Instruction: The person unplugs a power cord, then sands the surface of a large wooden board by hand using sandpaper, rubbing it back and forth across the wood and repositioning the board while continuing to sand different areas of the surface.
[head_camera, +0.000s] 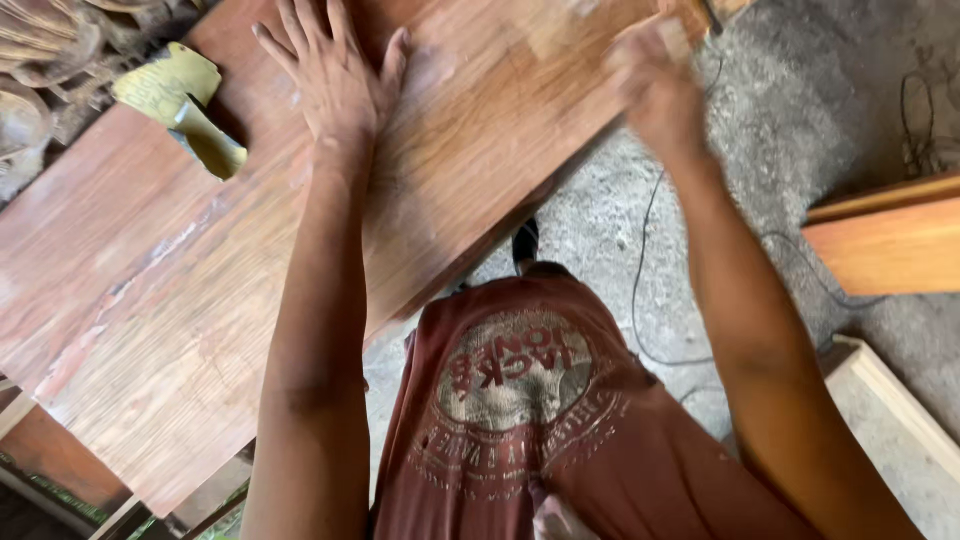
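Clearly the sanding step is running: left hand (340, 80) lies flat, fingers spread, on the wooden board (200, 290); blurred right hand (655, 90) rubs its far edge, fingers' grip unclear. Next probably needs steady pressure.

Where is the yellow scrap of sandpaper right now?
In the head view the yellow sandpaper lies at the upper left on the wooden board, just left of the flat left hand and apart from it.
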